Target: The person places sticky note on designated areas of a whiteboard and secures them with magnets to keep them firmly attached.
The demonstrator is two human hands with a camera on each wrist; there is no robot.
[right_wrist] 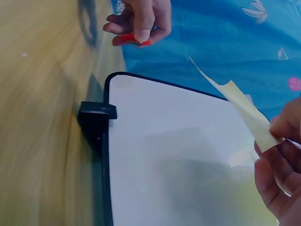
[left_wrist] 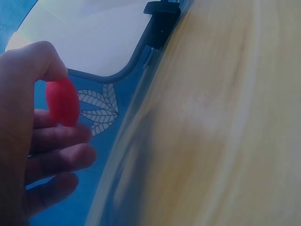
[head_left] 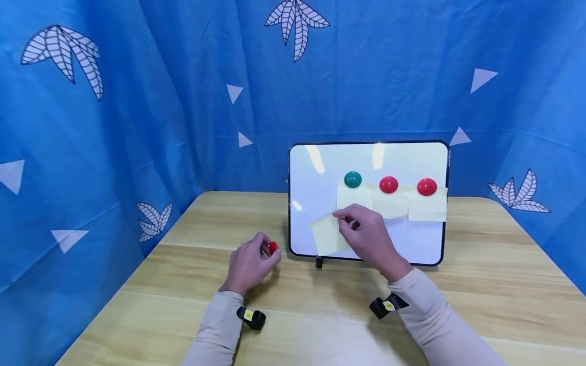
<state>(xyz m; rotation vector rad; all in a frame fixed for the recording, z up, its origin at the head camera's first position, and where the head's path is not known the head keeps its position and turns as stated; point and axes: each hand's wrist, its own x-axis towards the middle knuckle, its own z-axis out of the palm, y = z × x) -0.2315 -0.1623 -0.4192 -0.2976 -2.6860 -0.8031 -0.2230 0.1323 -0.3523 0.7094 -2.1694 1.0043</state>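
Note:
My left hand (head_left: 251,262) pinches a round red magnet (left_wrist: 63,101) between thumb and fingers, above the table left of the whiteboard. In the left wrist view the other fingers curl loosely below it. My right hand (head_left: 368,236) pinches a pale yellow sticky note (right_wrist: 254,120) by one corner, in front of the whiteboard (head_left: 304,178). In the head view that note hangs tilted over the lower left of the board; the right wrist view shows it bent and edge-on. Three more notes (head_left: 427,208) sit in a row on the board under a green magnet (head_left: 353,179) and two red magnets (head_left: 388,184).
The black-framed whiteboard stands upright on the wooden table (head_left: 206,223), with a small black foot (head_left: 319,262) at its lower edge. A blue curtain (head_left: 389,76) with leaf prints surrounds the table's back and sides. Each wrist wears a small black camera (head_left: 252,317).

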